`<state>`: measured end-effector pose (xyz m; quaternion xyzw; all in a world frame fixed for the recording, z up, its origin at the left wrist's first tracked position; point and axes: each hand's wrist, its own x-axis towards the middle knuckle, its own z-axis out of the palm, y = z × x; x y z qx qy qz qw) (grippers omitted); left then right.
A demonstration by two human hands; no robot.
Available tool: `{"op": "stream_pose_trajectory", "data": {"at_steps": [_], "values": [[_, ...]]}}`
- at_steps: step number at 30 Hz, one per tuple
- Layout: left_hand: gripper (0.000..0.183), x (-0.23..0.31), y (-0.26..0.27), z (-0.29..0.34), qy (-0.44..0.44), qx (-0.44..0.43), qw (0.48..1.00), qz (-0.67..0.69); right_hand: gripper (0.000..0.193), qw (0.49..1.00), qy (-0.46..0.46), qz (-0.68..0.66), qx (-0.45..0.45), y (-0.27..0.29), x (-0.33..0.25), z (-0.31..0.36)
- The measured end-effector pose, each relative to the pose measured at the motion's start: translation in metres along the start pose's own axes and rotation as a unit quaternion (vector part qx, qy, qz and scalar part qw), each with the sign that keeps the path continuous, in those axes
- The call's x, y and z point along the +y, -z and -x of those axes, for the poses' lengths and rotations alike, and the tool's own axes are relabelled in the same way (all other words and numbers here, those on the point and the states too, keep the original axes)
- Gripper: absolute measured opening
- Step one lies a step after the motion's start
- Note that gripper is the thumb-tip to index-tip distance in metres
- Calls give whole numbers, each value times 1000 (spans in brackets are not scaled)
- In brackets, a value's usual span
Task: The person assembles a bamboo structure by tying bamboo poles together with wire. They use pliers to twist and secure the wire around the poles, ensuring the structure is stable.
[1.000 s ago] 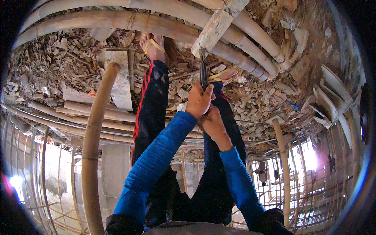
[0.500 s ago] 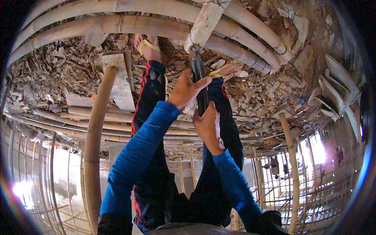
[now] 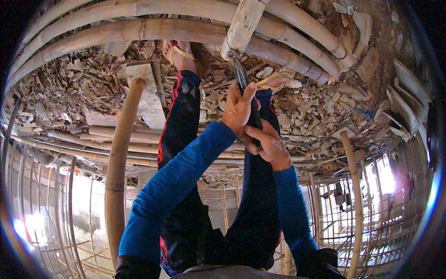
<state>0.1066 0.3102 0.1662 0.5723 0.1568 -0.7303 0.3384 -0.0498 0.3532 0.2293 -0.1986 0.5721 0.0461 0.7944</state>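
A dark metal bar, like a crowbar (image 3: 240, 73), slants down from the end of a pale timber piece (image 3: 243, 25). Its far tip meets the timber's near end; how it engages there is too small to tell. My left hand (image 3: 238, 109) is closed round the bar's middle, thumb lying up along it. Just below, my right hand (image 3: 270, 145) grips the near end, its fingers partly hidden behind the bar. Both hands are close together, over my right trouser leg.
Thick bamboo poles (image 3: 181, 30) run across the far side beneath the timber. Broken rubble (image 3: 320, 111) covers the ground around my sandalled feet. Upright bamboo posts stand left (image 3: 121, 176) and right (image 3: 351, 186). Leaning slabs (image 3: 409, 100) are at the far right.
Both hands have shifted right, swinging the bar's near end that way, so it slants more. My right hand has changed its hold and is nearer the left.
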Motion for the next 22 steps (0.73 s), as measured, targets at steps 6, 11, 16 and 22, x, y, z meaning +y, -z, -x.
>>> {"op": "stream_pose_trajectory", "data": {"at_steps": [6,11,16,22], "values": [[52,13,32,-21,46,-112,989,-83,24,912,-3,358,200,-33,-32,-13],[57,-7,-7,-29,38,89,995,-9,25,872,-124,428,204,-55,-60,-9],[65,13,-14,-28,88,106,990,27,36,985,-15,171,27,-19,-65,-10],[58,22,-4,-26,158,-18,979,129,29,930,-76,-306,-189,12,-18,-24]]}}
